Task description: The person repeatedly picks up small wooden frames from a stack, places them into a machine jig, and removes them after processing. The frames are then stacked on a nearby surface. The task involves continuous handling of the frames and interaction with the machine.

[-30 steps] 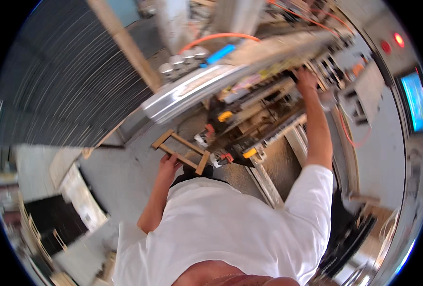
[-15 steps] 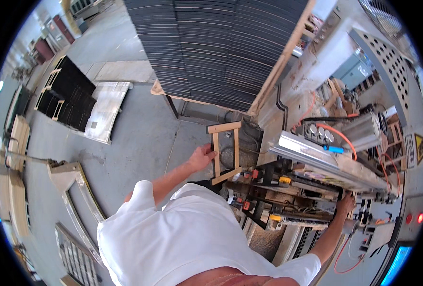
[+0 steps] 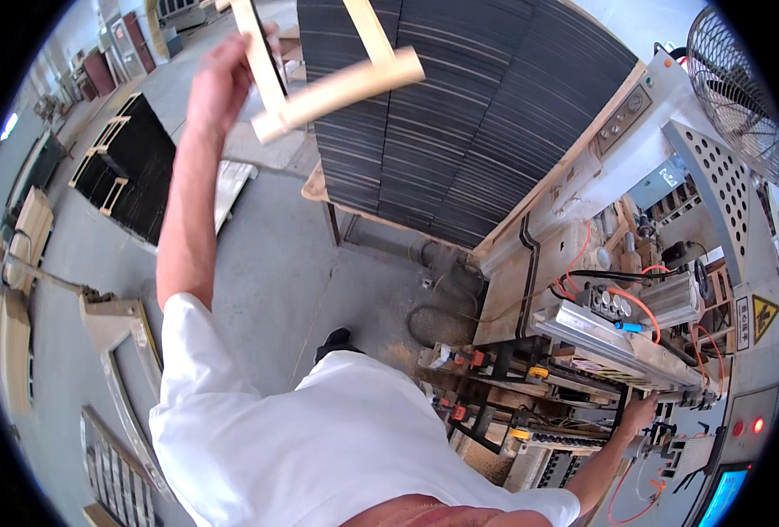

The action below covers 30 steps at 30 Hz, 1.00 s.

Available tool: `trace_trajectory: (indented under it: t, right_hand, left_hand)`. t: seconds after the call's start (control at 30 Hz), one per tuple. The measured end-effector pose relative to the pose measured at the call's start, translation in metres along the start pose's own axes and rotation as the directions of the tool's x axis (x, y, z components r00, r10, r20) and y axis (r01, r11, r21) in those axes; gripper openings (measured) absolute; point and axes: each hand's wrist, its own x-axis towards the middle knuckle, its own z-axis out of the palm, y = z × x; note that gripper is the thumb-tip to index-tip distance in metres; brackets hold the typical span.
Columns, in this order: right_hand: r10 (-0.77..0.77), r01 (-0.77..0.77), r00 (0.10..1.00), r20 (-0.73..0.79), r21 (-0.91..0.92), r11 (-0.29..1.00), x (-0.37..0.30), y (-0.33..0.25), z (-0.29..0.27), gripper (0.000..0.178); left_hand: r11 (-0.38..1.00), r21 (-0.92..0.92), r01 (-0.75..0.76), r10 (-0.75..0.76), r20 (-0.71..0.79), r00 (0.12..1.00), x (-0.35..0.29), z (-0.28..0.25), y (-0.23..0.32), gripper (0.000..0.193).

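wooden frame [image 3: 341, 95] is hanging in the top of the view, left of centre, with its far end running out past the upper edge. the left hand [image 3: 223, 83] is holding it, the fingers closing round its left rail; blur is hiding exactly how the fingertips are sitting. the near crosspiece is sloping, its right end standing higher than its left, and it is showing in front of the tall dark stack [image 3: 460, 114]; whether the two are touching, i cannot tell. the right hand [image 3: 641, 411] is resting at the lower right, at the end of the machine [image 3: 618, 351], just beside a dark upright bar [image 3: 622, 409]; its fingers are partly hiding, so i cannot tell whether they are clamping on anything or standing apart.

one side rail is bearing the whole load, so the free side is probably wanting to twist; a careful worker should be gripping firmly, keeping the wrist steady and keeping the crosspiece corners clear of the stack. the right hand should be minding the narrow gaps around the bar. the dark shoe [image 3: 335, 339] is standing near a looping dark hose [image 3: 410, 327], so any stepping should be going around it.
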Motion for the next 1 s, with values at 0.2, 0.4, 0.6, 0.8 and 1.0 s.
trace_trajectory:
  t: [0.2, 0.4, 0.6, 0.8, 1.0]
  right_hand:
    - [0.356, -0.050, 0.893, -0.277, 0.724, 0.688, -0.090, -0.110, -0.151, 0.034]
    - [0.337, 0.059, 0.892, -0.301, 0.817, 0.574, -0.185, -0.185, -0.196, 0.028]
    - [0.337, -0.144, 0.940, -0.051, 0.836, 0.529, -0.252, -0.221, -0.190, 0.028]
    - [0.423, -0.346, 0.894, 0.148, 0.827, 0.443, -0.314, -0.220, -0.200, 0.029]
    - [0.421, -0.412, 0.899, 0.123, 0.569, 0.712, -0.404, -0.177, -0.242, 0.027]
  left_hand:
    - [0.976, 0.198, 0.090, -0.079, -0.062, 0.995, 0.220, -0.105, -0.002, 0.035]
    - [0.918, 0.296, 0.263, -0.322, 0.173, 0.931, 0.316, -0.064, -0.064, 0.034]
    - [0.663, 0.748, -0.012, -0.237, 0.226, 0.945, 0.336, -0.025, -0.093, 0.042]
    - [0.959, -0.041, 0.282, -0.267, 0.212, 0.940, 0.318, -0.076, -0.144, 0.050]
    - [0.779, 0.627, 0.000, -0.138, 0.172, 0.975, 0.122, -0.136, -0.358, 0.041]
